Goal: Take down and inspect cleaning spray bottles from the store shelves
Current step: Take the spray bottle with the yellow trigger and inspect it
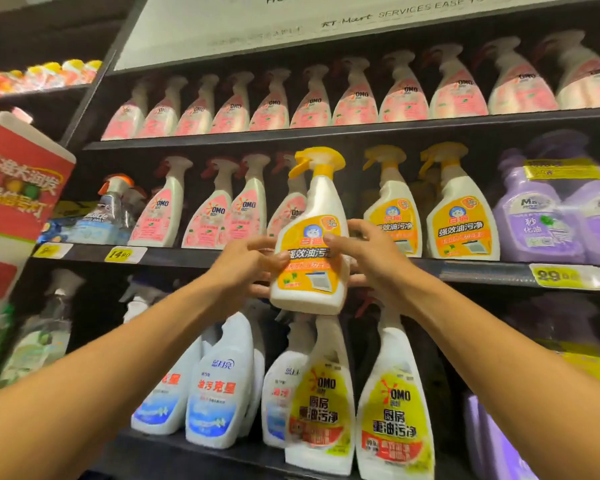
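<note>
Two bare forearms are extended from the bottom corners of the view toward the shelving. A white plastic spray bottle with a yellow trigger head and an orange-and-yellow label (312, 251) is held upright between them, in front of the middle shelf edge (465, 270) and clear of the shelf. The left hand (246, 265) is curled round the bottle's left side, thumb laid on the label. The right hand (374, 252) is curled round the right side, thumb on the label and fingers behind the bottle.

Two matching yellow-headed bottles (461, 209) are seen standing on the middle shelf just to the right of the held one. White bottles with pink labels and red triggers (219, 209) are ranged to its left on the same shelf, and a full row of the same kind (357, 95) is set on the top shelf. Purple bottles (537, 216) are placed at the far right of the middle shelf. Yellow price tags (123, 254) are fixed along the shelf edge.

On the lower shelf, white bottles with blue labels (219, 386) are noted at left, and white bottles with yellow labels (392, 403) directly below the held bottle. A red-and-white pack (18, 188) is visible at the left edge; its detail is blurred.
</note>
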`<act>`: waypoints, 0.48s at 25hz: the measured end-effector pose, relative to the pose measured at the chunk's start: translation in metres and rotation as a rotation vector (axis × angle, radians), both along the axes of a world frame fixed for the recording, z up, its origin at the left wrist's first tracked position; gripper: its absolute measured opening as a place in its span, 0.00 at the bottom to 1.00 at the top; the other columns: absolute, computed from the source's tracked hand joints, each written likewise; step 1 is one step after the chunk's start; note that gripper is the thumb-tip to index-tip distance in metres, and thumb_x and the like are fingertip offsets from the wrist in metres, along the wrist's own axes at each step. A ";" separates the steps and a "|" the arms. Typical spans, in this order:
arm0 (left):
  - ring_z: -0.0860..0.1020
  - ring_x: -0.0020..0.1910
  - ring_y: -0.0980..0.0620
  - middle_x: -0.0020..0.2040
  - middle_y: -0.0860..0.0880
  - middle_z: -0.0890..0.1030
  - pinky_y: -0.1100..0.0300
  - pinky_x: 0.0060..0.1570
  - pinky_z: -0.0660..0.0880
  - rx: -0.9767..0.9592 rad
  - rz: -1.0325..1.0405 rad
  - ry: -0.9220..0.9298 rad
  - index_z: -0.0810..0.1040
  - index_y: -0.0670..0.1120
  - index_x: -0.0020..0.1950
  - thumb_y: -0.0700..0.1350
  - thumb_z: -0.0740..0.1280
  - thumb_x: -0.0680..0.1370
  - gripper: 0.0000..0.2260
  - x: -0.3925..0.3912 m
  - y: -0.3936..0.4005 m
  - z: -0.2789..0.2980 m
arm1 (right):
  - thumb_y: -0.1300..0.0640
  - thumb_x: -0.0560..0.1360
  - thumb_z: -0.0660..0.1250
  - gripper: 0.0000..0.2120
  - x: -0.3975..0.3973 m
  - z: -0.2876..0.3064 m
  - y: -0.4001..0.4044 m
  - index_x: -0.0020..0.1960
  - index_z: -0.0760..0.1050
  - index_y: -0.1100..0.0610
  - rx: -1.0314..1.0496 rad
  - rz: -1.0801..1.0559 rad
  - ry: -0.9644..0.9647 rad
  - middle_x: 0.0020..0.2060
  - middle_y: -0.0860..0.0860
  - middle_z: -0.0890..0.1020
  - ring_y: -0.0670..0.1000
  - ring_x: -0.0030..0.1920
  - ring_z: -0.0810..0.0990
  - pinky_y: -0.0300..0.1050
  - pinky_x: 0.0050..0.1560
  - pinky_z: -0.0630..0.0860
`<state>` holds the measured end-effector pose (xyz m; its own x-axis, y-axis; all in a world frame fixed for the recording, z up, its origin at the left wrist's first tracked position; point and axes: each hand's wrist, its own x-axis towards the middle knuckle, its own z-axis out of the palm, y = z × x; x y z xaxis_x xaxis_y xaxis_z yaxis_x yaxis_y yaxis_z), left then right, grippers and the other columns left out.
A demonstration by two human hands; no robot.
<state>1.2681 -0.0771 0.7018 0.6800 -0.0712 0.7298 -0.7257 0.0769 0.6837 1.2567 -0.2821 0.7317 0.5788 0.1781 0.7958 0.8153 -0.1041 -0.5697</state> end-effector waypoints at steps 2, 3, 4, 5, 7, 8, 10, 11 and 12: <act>0.86 0.41 0.50 0.46 0.47 0.87 0.58 0.32 0.80 -0.043 0.027 -0.015 0.80 0.44 0.59 0.38 0.71 0.76 0.12 -0.014 -0.006 -0.034 | 0.48 0.74 0.72 0.20 -0.009 -0.024 0.003 0.62 0.72 0.51 0.021 0.070 0.038 0.45 0.44 0.85 0.46 0.42 0.87 0.44 0.36 0.83; 0.85 0.40 0.52 0.46 0.48 0.87 0.59 0.32 0.79 -0.069 0.036 -0.019 0.80 0.44 0.59 0.37 0.70 0.76 0.12 -0.021 -0.010 -0.054 | 0.47 0.73 0.71 0.20 -0.013 -0.037 0.005 0.62 0.72 0.52 0.030 0.119 0.068 0.46 0.46 0.85 0.47 0.42 0.87 0.45 0.37 0.83; 0.85 0.40 0.53 0.45 0.50 0.87 0.60 0.31 0.79 -0.087 0.043 -0.023 0.81 0.45 0.58 0.37 0.70 0.76 0.11 -0.028 -0.016 -0.075 | 0.47 0.73 0.71 0.20 -0.017 -0.051 0.007 0.61 0.73 0.54 0.043 0.162 0.100 0.48 0.50 0.85 0.49 0.42 0.86 0.47 0.41 0.84; 0.85 0.40 0.55 0.45 0.51 0.87 0.61 0.31 0.79 -0.098 0.052 -0.027 0.81 0.47 0.56 0.37 0.70 0.76 0.10 -0.035 -0.022 -0.099 | 0.49 0.74 0.71 0.19 -0.020 -0.066 0.008 0.60 0.74 0.56 0.060 0.193 0.121 0.48 0.53 0.85 0.52 0.43 0.86 0.50 0.44 0.84; 0.85 0.43 0.55 0.47 0.52 0.87 0.63 0.32 0.78 -0.118 0.079 -0.019 0.80 0.51 0.53 0.37 0.71 0.76 0.11 -0.045 -0.033 -0.144 | 0.53 0.74 0.72 0.14 -0.025 -0.096 0.006 0.56 0.76 0.58 0.098 0.218 0.121 0.43 0.56 0.84 0.54 0.41 0.84 0.50 0.43 0.82; 0.85 0.44 0.54 0.49 0.51 0.86 0.63 0.34 0.78 -0.139 0.086 0.009 0.80 0.52 0.53 0.37 0.72 0.75 0.12 -0.051 -0.035 -0.167 | 0.55 0.73 0.73 0.13 -0.028 -0.115 0.005 0.54 0.77 0.59 0.112 0.234 0.136 0.40 0.55 0.84 0.54 0.39 0.83 0.48 0.40 0.82; 0.85 0.48 0.53 0.50 0.51 0.86 0.61 0.38 0.79 -0.177 0.027 0.076 0.79 0.51 0.55 0.39 0.74 0.72 0.14 -0.063 -0.037 -0.207 | 0.54 0.69 0.74 0.14 -0.035 -0.153 0.004 0.51 0.77 0.60 0.162 0.281 0.212 0.39 0.57 0.83 0.55 0.37 0.83 0.49 0.39 0.81; 0.84 0.50 0.52 0.52 0.51 0.86 0.59 0.42 0.80 -0.192 -0.037 0.112 0.79 0.50 0.57 0.41 0.74 0.72 0.16 -0.068 -0.038 -0.225 | 0.54 0.68 0.75 0.17 -0.039 -0.172 0.003 0.53 0.77 0.61 0.204 0.304 0.264 0.42 0.60 0.83 0.58 0.40 0.82 0.54 0.42 0.82; 0.83 0.53 0.49 0.55 0.48 0.85 0.56 0.48 0.81 -0.191 -0.107 0.148 0.78 0.47 0.60 0.42 0.75 0.72 0.17 -0.072 -0.040 -0.242 | 0.54 0.68 0.75 0.20 -0.040 -0.189 0.002 0.55 0.77 0.63 0.250 0.323 0.312 0.45 0.64 0.83 0.61 0.43 0.82 0.59 0.47 0.81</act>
